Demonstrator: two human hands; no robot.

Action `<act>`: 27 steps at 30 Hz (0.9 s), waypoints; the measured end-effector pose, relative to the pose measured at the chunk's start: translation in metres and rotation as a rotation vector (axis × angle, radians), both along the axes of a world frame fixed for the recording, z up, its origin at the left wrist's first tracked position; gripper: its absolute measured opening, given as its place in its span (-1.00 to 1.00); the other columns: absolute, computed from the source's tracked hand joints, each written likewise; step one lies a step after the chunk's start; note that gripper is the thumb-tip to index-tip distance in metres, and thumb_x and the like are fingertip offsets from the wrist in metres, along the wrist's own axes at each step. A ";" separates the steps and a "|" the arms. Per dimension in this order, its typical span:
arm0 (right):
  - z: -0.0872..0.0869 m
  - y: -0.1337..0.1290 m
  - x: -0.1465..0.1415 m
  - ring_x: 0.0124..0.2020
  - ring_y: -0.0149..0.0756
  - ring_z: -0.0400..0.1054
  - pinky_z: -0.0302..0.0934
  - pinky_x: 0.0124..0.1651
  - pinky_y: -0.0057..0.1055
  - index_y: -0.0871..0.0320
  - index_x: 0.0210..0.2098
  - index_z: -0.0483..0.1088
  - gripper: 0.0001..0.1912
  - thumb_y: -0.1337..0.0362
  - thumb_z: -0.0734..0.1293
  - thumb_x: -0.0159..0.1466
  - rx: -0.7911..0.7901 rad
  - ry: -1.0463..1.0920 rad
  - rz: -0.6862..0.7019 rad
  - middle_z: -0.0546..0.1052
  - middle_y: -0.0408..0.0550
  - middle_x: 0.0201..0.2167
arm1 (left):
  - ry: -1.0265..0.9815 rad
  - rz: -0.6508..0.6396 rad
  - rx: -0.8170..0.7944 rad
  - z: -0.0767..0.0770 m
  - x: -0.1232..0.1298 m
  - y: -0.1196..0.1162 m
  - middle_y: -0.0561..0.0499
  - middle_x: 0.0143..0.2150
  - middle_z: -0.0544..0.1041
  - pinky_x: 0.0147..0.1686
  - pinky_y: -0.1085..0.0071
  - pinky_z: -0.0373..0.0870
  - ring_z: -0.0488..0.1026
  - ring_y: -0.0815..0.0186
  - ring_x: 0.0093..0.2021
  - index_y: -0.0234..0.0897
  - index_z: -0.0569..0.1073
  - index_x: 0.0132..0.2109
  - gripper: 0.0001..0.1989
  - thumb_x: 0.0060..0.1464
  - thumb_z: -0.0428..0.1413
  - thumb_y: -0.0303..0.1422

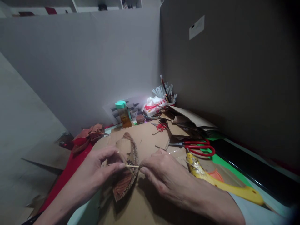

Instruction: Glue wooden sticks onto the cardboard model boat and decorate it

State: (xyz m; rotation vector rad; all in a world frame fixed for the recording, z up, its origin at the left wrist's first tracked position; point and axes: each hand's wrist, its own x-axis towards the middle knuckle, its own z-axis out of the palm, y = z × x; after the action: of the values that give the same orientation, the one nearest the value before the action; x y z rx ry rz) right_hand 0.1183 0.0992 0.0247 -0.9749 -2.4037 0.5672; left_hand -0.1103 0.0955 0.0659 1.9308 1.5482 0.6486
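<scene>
A thin pale stick (132, 166) runs level between my two hands. My left hand (104, 167) pinches its left end between thumb and fingers. At the stick's right end, my right hand (161, 170) has its thumb and fingertips pressed together; what sits between them is too small to make out. Behind the stick lies a curved, boat-like piece of corrugated cardboard (123, 184) with reddish-brown ridges, on a large cardboard sheet (147, 134). My left fingertips are close against this piece.
Red-handled scissors (199, 147), a yellow glue gun (217, 181) and a black panel (253, 168) lie at the right. Small red scissors (161, 127), a teal-lidded bottle (124, 114), a tissue pack (153, 106) and cardboard scraps (179, 128) are farther back. Crumpled red-brown material (90, 136) is left.
</scene>
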 end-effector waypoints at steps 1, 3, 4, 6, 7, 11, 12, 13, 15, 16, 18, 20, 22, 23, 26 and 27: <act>0.001 0.000 0.000 -0.41 -0.36 0.24 0.11 -0.07 -0.28 0.10 -0.42 0.23 -0.70 0.28 0.11 0.46 0.001 -0.003 0.000 0.45 -0.19 -0.46 | 0.006 0.001 0.004 0.001 0.000 0.000 0.09 -0.45 0.48 -0.38 0.34 0.18 0.34 0.27 -0.40 -0.20 0.56 -0.36 -0.79 0.07 0.17 -0.17; 0.002 -0.001 0.000 -0.40 -0.36 0.25 0.12 -0.06 -0.27 0.11 -0.41 0.24 -0.70 0.28 0.11 0.47 0.006 -0.012 -0.003 0.46 -0.18 -0.44 | 0.020 0.005 0.007 0.002 0.001 -0.001 0.08 -0.44 0.49 -0.38 0.34 0.19 0.35 0.26 -0.40 -0.21 0.55 -0.38 -0.79 0.05 0.16 -0.18; 0.002 -0.001 0.000 -0.40 -0.36 0.25 0.12 -0.06 -0.27 0.11 -0.41 0.24 -0.70 0.27 0.11 0.47 0.010 -0.017 -0.003 0.47 -0.18 -0.44 | 0.026 0.005 0.010 0.002 0.001 -0.002 0.07 -0.44 0.50 -0.38 0.34 0.20 0.36 0.26 -0.40 -0.21 0.55 -0.38 -0.79 0.05 0.16 -0.17; 0.002 -0.001 -0.001 -0.40 -0.36 0.26 0.12 -0.06 -0.28 0.11 -0.40 0.27 -0.70 0.27 0.11 0.47 0.022 -0.027 0.001 0.48 -0.17 -0.44 | 0.037 0.004 0.021 0.003 0.001 -0.003 0.06 -0.43 0.50 -0.37 0.33 0.21 0.37 0.25 -0.39 -0.21 0.55 -0.39 -0.78 0.04 0.16 -0.16; 0.002 -0.002 -0.001 -0.40 -0.36 0.27 0.12 -0.07 -0.28 0.12 -0.39 0.28 -0.70 0.28 0.12 0.47 0.030 -0.034 0.000 0.49 -0.17 -0.43 | 0.042 0.003 0.024 0.003 0.001 -0.003 0.06 -0.43 0.51 -0.37 0.33 0.22 0.37 0.24 -0.38 -0.21 0.54 -0.40 -0.77 0.04 0.16 -0.16; 0.011 -0.004 0.002 -0.35 -0.31 0.30 0.13 -0.14 -0.30 0.13 -0.32 0.36 -0.74 0.26 0.15 0.47 0.066 -0.073 -0.031 0.52 -0.10 -0.38 | 0.035 -0.015 0.029 0.001 -0.001 -0.003 0.07 -0.43 0.51 -0.32 0.32 0.24 0.41 0.22 -0.35 -0.19 0.53 -0.37 -0.77 0.09 0.14 -0.15; 0.016 -0.005 0.005 -0.32 -0.28 0.32 0.13 -0.14 -0.29 0.14 -0.29 0.38 -0.76 0.26 0.16 0.47 0.074 -0.085 -0.050 0.52 -0.08 -0.34 | 0.032 -0.023 0.026 0.001 -0.001 -0.002 0.07 -0.42 0.53 -0.30 0.31 0.26 0.43 0.20 -0.33 -0.18 0.53 -0.36 -0.77 0.10 0.13 -0.14; 0.022 -0.005 0.010 -0.28 -0.26 0.33 0.14 -0.13 -0.29 0.14 -0.26 0.39 -0.77 0.26 0.17 0.46 0.091 -0.087 -0.077 0.52 -0.05 -0.31 | 0.031 -0.030 0.020 0.000 -0.002 -0.001 0.05 -0.40 0.55 -0.28 0.30 0.28 0.45 0.18 -0.31 -0.18 0.54 -0.35 -0.75 0.10 0.13 -0.12; 0.035 -0.007 0.025 -0.21 -0.23 0.36 0.15 -0.09 -0.27 0.15 -0.21 0.43 -0.81 0.27 0.19 0.45 0.156 -0.058 -0.134 0.53 -0.02 -0.25 | 0.045 -0.039 0.021 -0.002 -0.005 0.003 0.02 -0.37 0.58 -0.28 0.28 0.30 0.47 0.14 -0.30 -0.16 0.55 -0.35 -0.70 0.09 0.13 -0.05; 0.042 -0.009 0.035 -0.20 -0.24 0.37 0.16 -0.08 -0.28 0.16 -0.19 0.44 -0.82 0.28 0.21 0.44 0.202 -0.027 -0.161 0.54 -0.02 -0.24 | 0.056 -0.040 0.031 -0.004 -0.007 0.005 0.02 -0.37 0.58 -0.29 0.28 0.31 0.48 0.13 -0.31 -0.15 0.56 -0.35 -0.68 0.09 0.13 -0.02; 0.053 -0.014 0.057 -0.23 -0.28 0.40 0.19 -0.10 -0.32 0.16 -0.17 0.45 -0.84 0.29 0.23 0.43 0.292 0.044 -0.214 0.56 -0.05 -0.25 | 0.079 -0.038 0.070 -0.008 -0.011 0.008 0.04 -0.37 0.59 -0.31 0.32 0.31 0.49 0.15 -0.32 -0.11 0.57 -0.34 -0.67 0.10 0.12 0.02; 0.056 -0.022 0.079 -0.28 -0.31 0.40 0.21 -0.16 -0.35 0.14 -0.16 0.47 -0.84 0.29 0.24 0.43 0.310 0.059 -0.279 0.57 -0.09 -0.26 | 0.089 -0.039 0.098 -0.013 -0.014 0.009 0.07 -0.35 0.61 -0.31 0.35 0.33 0.50 0.15 -0.28 -0.09 0.58 -0.32 -0.67 0.11 0.11 0.02; 0.049 -0.033 0.100 -0.28 -0.29 0.41 0.23 -0.19 -0.34 0.12 -0.14 0.48 -0.81 0.28 0.22 0.44 0.266 0.008 -0.355 0.58 -0.09 -0.24 | 0.063 -0.044 0.110 -0.016 -0.017 0.009 0.09 -0.32 0.62 -0.28 0.38 0.34 0.52 0.15 -0.23 -0.09 0.59 -0.31 -0.69 0.12 0.12 0.00; 0.043 -0.039 0.108 -0.26 -0.26 0.42 0.26 -0.18 -0.31 0.12 -0.13 0.48 -0.79 0.28 0.20 0.44 0.241 -0.036 -0.388 0.59 -0.07 -0.22 | 0.043 -0.048 0.113 -0.017 -0.017 0.008 0.11 -0.31 0.62 -0.28 0.40 0.35 0.52 0.16 -0.22 -0.09 0.59 -0.30 -0.71 0.12 0.13 -0.02; 0.018 -0.057 0.125 -0.25 -0.15 0.44 0.32 -0.18 -0.20 0.15 -0.12 0.47 -0.71 0.27 0.13 0.46 0.189 -0.170 -0.445 0.58 0.03 -0.20 | 0.024 -0.053 0.157 -0.020 -0.018 0.007 0.16 -0.33 0.61 -0.36 0.47 0.34 0.51 0.21 -0.24 -0.09 0.59 -0.31 -0.75 0.12 0.14 -0.07; 0.009 -0.062 0.127 -0.25 -0.13 0.43 0.33 -0.19 -0.16 0.15 -0.13 0.47 -0.70 0.27 0.11 0.46 0.175 -0.211 -0.452 0.58 0.05 -0.21 | 0.029 -0.054 0.175 -0.020 -0.018 0.008 0.16 -0.33 0.61 -0.39 0.49 0.33 0.51 0.23 -0.25 -0.09 0.60 -0.32 -0.76 0.12 0.13 -0.09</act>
State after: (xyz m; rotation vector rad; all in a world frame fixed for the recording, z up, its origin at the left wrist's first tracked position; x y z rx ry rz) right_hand 0.2456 0.0375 0.0341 -1.4980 -2.2472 0.0921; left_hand -0.1286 0.1033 0.0454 2.1115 1.4944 0.7581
